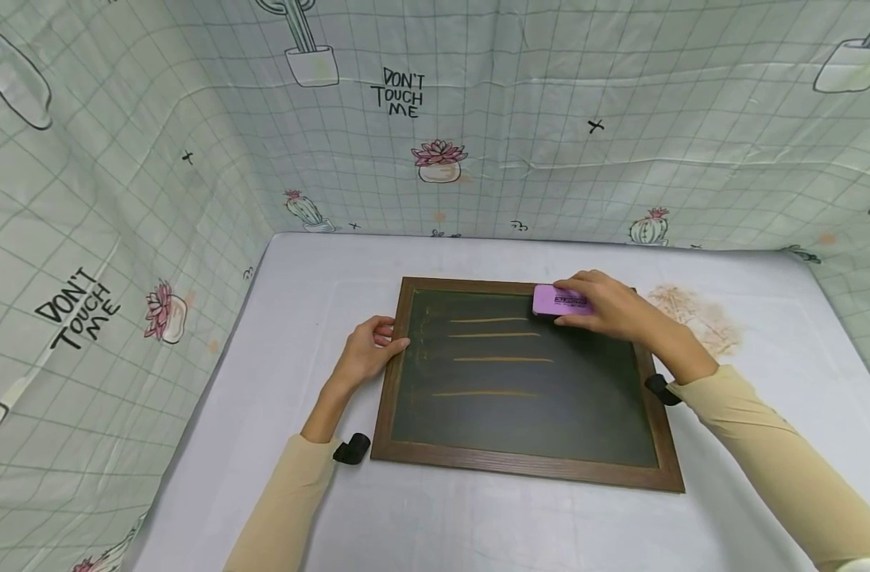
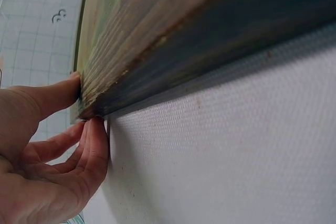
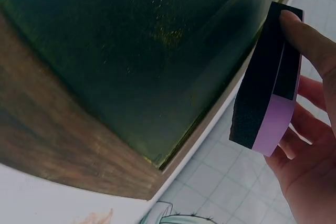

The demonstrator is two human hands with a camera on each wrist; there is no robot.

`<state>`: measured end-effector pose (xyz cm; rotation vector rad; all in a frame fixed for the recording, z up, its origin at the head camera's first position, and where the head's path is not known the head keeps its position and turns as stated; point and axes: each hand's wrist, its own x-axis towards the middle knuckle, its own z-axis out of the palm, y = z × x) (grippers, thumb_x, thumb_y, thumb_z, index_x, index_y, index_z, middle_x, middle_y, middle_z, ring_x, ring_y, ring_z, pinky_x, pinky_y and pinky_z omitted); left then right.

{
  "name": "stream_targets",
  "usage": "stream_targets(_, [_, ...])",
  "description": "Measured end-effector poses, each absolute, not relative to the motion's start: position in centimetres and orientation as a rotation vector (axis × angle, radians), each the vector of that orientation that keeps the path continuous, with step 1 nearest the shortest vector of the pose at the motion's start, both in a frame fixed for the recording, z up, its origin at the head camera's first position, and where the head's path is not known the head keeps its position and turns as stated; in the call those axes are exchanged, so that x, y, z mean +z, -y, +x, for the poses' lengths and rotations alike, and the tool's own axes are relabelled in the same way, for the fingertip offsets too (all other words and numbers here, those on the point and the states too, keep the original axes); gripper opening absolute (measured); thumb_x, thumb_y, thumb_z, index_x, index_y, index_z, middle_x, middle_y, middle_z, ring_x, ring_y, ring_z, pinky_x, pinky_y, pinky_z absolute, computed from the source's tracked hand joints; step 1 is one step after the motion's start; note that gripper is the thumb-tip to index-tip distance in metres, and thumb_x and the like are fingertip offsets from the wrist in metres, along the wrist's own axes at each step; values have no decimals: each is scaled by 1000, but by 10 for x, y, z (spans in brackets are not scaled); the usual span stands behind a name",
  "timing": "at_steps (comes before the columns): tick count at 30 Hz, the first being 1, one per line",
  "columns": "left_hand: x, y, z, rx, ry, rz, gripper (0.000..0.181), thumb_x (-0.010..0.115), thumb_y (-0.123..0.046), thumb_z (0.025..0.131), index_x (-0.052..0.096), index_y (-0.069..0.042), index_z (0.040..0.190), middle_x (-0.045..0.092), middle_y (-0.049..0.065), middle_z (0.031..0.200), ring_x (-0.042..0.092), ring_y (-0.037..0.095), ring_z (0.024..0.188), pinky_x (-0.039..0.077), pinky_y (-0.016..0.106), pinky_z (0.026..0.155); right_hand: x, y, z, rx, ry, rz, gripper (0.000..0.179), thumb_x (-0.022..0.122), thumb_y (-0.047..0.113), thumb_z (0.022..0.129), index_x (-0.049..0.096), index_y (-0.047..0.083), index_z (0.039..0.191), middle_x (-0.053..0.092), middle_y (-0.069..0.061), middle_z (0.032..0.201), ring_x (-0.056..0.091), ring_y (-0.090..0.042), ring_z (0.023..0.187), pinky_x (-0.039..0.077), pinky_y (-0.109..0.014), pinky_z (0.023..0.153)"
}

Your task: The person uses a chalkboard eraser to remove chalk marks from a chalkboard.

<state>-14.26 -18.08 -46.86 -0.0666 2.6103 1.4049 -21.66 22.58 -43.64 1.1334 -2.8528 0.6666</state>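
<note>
A framed chalkboard (image 1: pixel 585 413) with a brown wooden rim lies on the white table. Several yellowish chalk lines (image 1: pixel 502 360) run across its left and middle part. My left hand (image 1: pixel 366 349) pinches the board's left rim, thumb on top and fingers at the underside, as the left wrist view (image 2: pixel 58 156) also shows. Over the board's far edge, my right hand (image 1: pixel 609 306) grips a purple chalkboard eraser (image 1: pixel 559 300) between thumb and fingers. In the right wrist view the eraser's dark felt (image 3: pixel 257 82) faces the camera, raised off the board.
A brownish dusty smudge (image 1: pixel 699 318) marks the white tabletop (image 1: pixel 549 524) right of the board. A grid-patterned cloth (image 1: pixel 520 143) with cactus prints hangs behind and along the sides. Dark wrist cameras (image 1: pixel 352 450) sit at both cuffs.
</note>
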Motion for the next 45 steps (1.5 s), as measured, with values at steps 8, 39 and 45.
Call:
stream_targets(8, [-469,178,-142,1398,-2609,-58,52,72,-13,97,53,10,140,60,25,121,60,36,108,49,47,92,-443,-223,-214,647,2828,1202,54,85,20,86,66,-7,129,68,-22,114,60,-35,101,50,-50,86])
stream_targets(39, [-465,178,-141,1386,-2616,-58,52,72,-12,98,53,11,140,60,26,119,60,36,106,50,47,91,-451,-198,-223,774,2840,1258,55,86,16,85,66,-9,130,68,-19,109,60,-27,91,50,-47,80])
stream_targets(45, [-464,179,-141,1386,-2617,-52,53,71,-12,98,52,12,140,60,27,121,59,37,107,49,48,92,-452,-189,-227,798,2830,1281,56,86,17,85,66,-9,130,68,-17,109,60,-26,91,50,-46,81])
